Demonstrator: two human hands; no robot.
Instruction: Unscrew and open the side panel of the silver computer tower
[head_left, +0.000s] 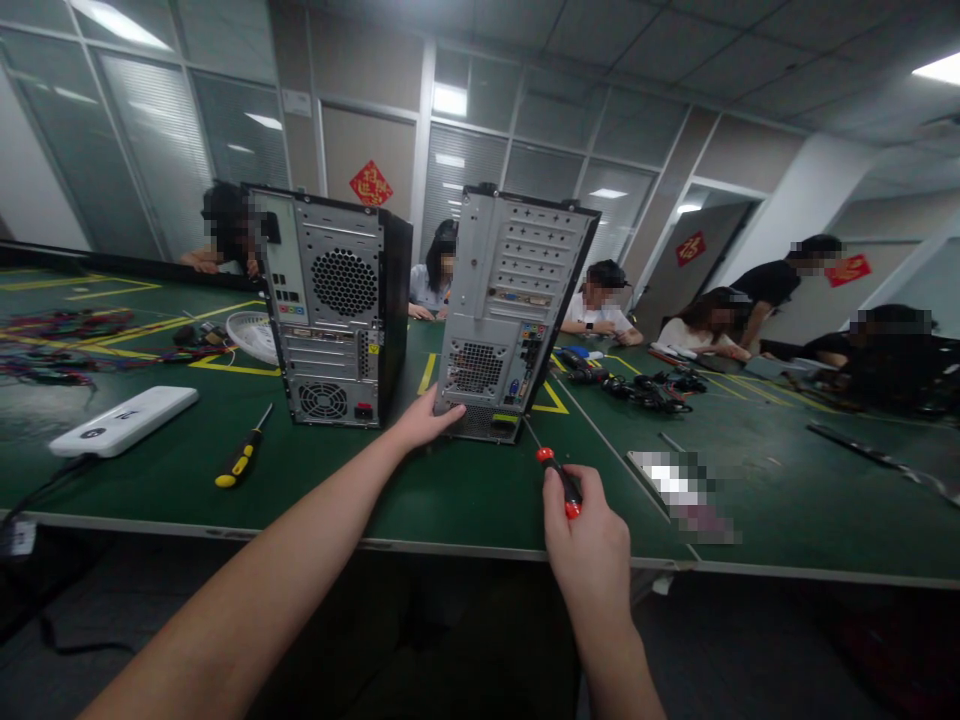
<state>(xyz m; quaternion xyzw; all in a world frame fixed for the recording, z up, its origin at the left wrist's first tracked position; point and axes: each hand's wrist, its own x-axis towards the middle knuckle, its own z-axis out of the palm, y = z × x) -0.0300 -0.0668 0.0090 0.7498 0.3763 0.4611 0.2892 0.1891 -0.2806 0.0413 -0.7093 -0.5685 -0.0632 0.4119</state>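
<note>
A grey and black computer case [469, 270] stands upright on the green table, its back panel with ports and vents facing me. My left hand [427, 420] grips its lower left edge, the thumb on the back panel and the other fingers mostly hidden. My right hand [589, 520] is closed round the red and black handle of a screwdriver [553, 468]. Its shaft points up and left to the case's lower right corner; whether the tip touches is too small to tell. To the left stands a second computer case [337, 340], also back side towards me.
A yellow and black screwdriver [241, 458] and a white power bank [124, 420] with a cable lie at left. Behind are coloured wires [60, 340] and a white basket [253, 335]. Black cables [652, 390] and a blurred-out flat object [679, 490] lie right. Several people sit across the table [480, 500].
</note>
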